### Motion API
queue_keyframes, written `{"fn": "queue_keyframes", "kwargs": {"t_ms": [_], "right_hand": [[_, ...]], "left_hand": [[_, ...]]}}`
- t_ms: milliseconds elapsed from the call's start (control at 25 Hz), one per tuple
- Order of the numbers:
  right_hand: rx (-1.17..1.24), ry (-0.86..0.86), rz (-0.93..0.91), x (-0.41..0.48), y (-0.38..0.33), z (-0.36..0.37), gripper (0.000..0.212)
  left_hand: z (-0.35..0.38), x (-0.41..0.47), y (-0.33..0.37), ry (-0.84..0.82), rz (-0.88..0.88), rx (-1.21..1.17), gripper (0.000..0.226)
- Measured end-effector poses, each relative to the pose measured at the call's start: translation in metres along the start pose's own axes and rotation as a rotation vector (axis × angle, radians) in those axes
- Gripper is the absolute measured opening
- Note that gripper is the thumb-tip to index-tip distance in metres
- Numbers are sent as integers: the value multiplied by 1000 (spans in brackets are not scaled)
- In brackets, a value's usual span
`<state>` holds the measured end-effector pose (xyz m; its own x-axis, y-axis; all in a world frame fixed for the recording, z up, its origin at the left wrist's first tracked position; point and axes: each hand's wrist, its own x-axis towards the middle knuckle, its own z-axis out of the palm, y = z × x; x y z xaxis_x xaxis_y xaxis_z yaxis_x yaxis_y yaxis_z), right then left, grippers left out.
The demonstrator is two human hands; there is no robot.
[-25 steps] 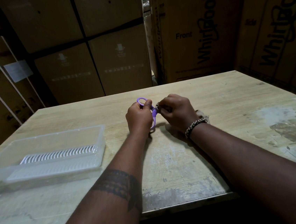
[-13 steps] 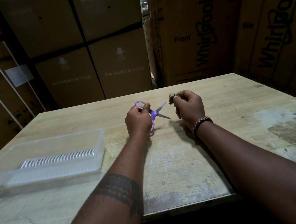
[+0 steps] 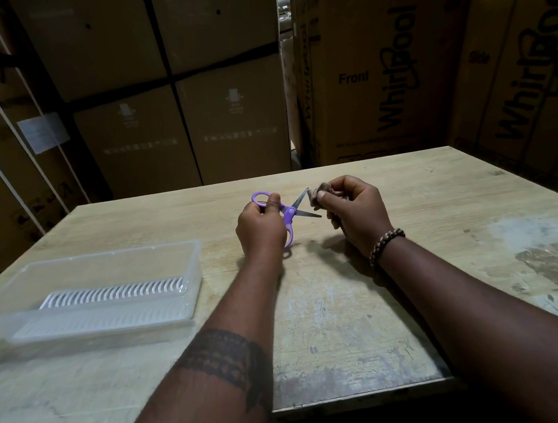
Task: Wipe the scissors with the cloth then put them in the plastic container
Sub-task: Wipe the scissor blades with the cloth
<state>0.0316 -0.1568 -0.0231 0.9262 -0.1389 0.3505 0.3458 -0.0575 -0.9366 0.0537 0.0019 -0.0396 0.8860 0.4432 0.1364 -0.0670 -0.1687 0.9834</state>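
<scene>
My left hand [image 3: 261, 227] grips the purple handles of the scissors [image 3: 289, 212], held above the middle of the table with the two blades spread apart and pointing right. My right hand [image 3: 357, 211] pinches a small grey-brown cloth [image 3: 315, 195] against the tip of the upper blade. The lower blade sticks out bare just below the cloth. A clear plastic container [image 3: 187, 265] with a white ribbed insert [image 3: 107, 298] lies on the table to the left, well apart from both hands.
The wooden table [image 3: 443, 214] has worn, stained patches at the right and along the near edge. Tall cardboard boxes [image 3: 376, 73] stand close behind the table's far edge and on both sides.
The scissor blades have come into view and spread apart. My right hand drew back to the right off the blades, then came back with the cloth onto the upper blade's tip.
</scene>
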Motion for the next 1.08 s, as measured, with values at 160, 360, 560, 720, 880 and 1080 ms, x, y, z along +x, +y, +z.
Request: {"fn": "queue_keyframes", "kwargs": {"t_ms": [160,360,560,720,880,1080], "right_hand": [[-335,-41,-159,-3,9,15,11],[-501,67,-117,2,14,27,14],[-544,3,-17,-1,7,30,20],[-559,-55,50,-1,5,32,38],[-588,-67,96,3,3,29,17],[-620,-44,162,4,0,23,13]], "left_hand": [[1,0,1,22,6,-7,39],[1,-3,2,1,31,-4,39],[0,-7,4,-5,60,-1,38],[0,-8,4,-14,73,13,39],[0,-7,4,-1,66,-4,39],[1,-9,6,-16,77,25,36]]}}
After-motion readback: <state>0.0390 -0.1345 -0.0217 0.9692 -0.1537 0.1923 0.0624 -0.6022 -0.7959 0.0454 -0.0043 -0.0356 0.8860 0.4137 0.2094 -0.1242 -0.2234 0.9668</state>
